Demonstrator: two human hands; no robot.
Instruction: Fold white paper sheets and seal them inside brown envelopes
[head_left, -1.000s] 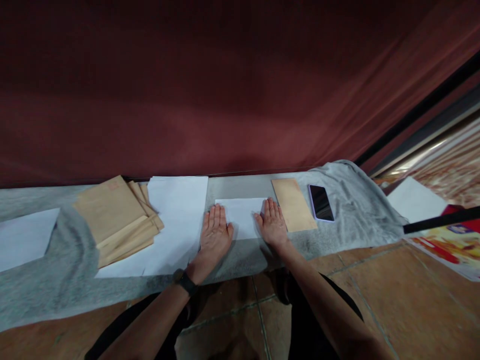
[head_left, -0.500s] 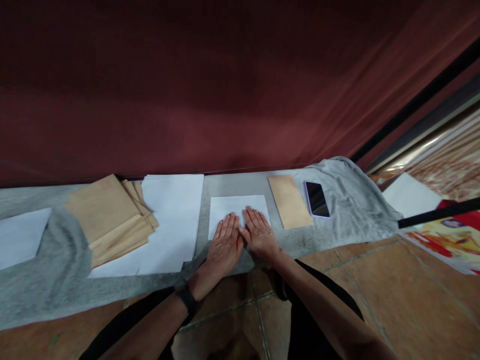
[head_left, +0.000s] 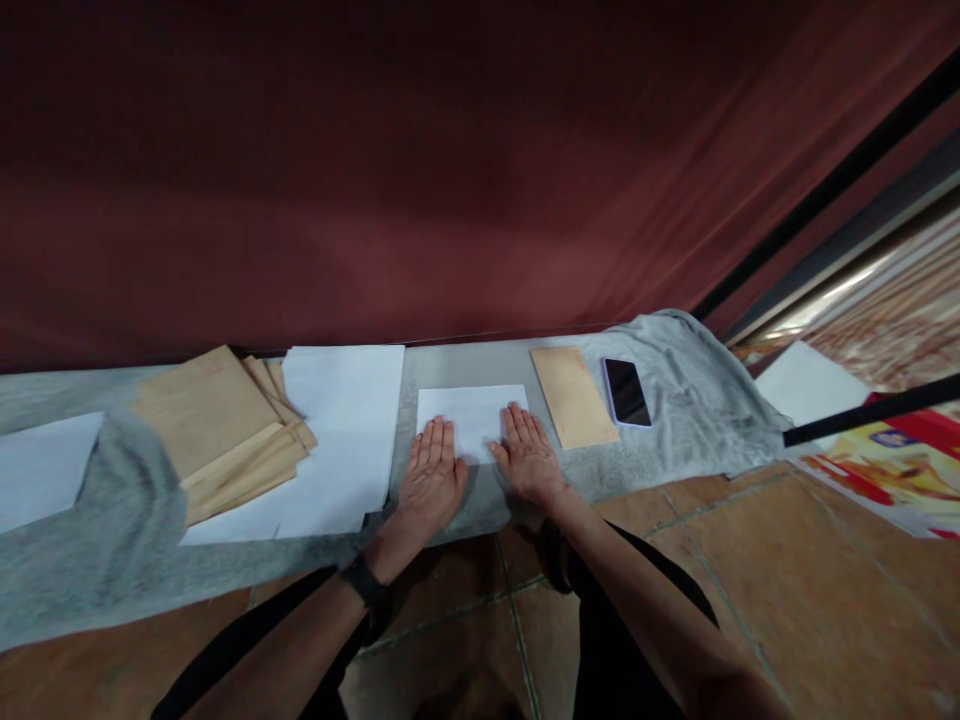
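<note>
A white sheet of paper [head_left: 471,408], perhaps folded, lies flat on the grey cloth in front of me. My left hand [head_left: 433,475] rests flat on its near left part, fingers stretched out. On the near right part lies my right hand [head_left: 529,458], also flat, thumb apart from the fingers. Neither hand grips anything. Just right of the paper is a single brown envelope [head_left: 574,398]. To the left sits a stack of larger white sheets [head_left: 349,430], partly covered by a fanned pile of brown envelopes [head_left: 217,415].
A phone [head_left: 627,392] lies right of the single envelope. Another white paper [head_left: 45,470] is at the far left of the grey cloth [head_left: 135,580]. Behind rises a dark red fabric wall [head_left: 450,250]. A black bar [head_left: 870,412] and a printed box [head_left: 900,460] are at right.
My hands have moved apart from the middle of the paper, the left one leftward and the right one slightly rightward. Both stay flat. The view has shifted slightly.
</note>
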